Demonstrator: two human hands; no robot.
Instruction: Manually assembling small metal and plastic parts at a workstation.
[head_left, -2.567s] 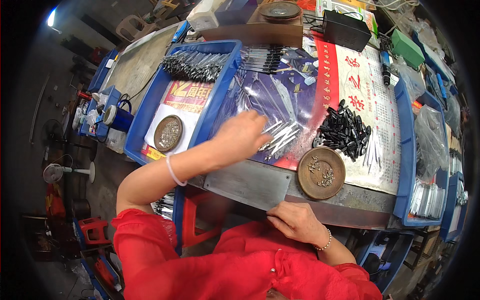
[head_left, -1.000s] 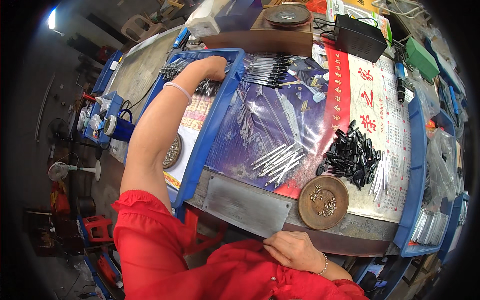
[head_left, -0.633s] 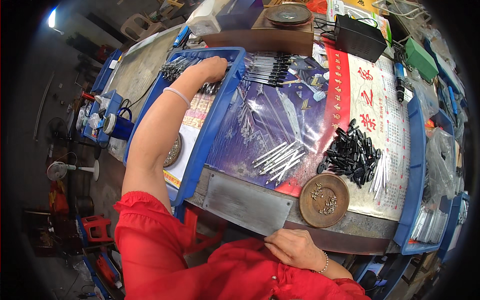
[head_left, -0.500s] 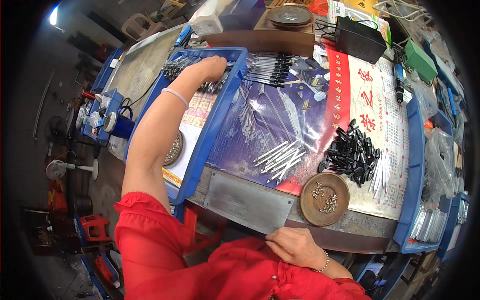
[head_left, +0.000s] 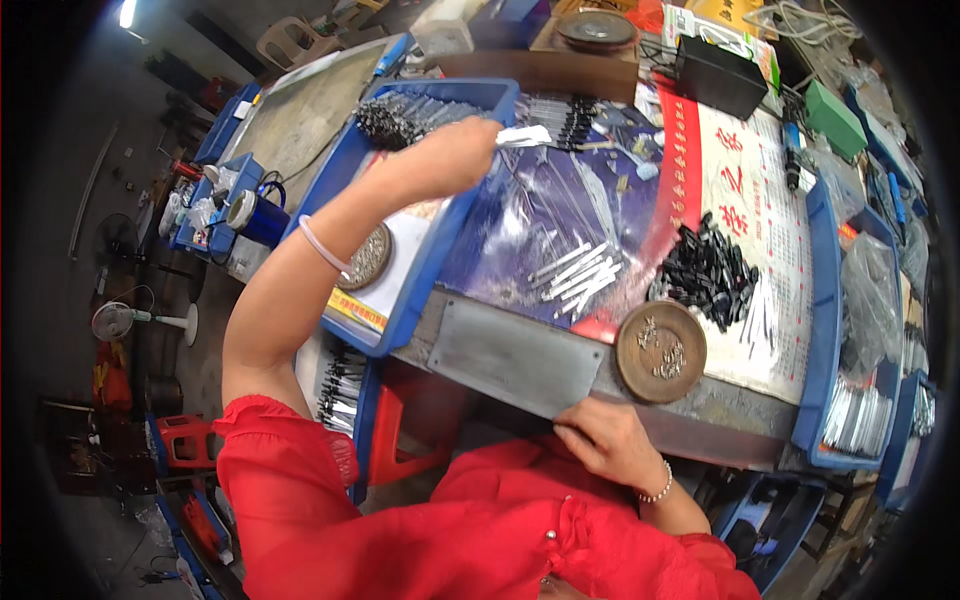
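Note:
My left hand is closed around pens, pale and blurred, jutting to the right past the rim of a long blue bin. At the bin's far end lies a heap of clear-barrelled pens with dark ends. More pens lie in a row on the table, just beyond what I hold. My right hand rests at the table's front edge by the grey metal plate. Its fingers are curled, and no object shows in them.
A brown round dish holds small metal tips. Behind it are black caps and white rods; another pile of white rods lies left. Blue bins line the right side. A black box stands at the back.
My left hand has come up out of the blue bin and moved right, carrying pens. My right hand stays at the table edge. The view has shifted slightly.

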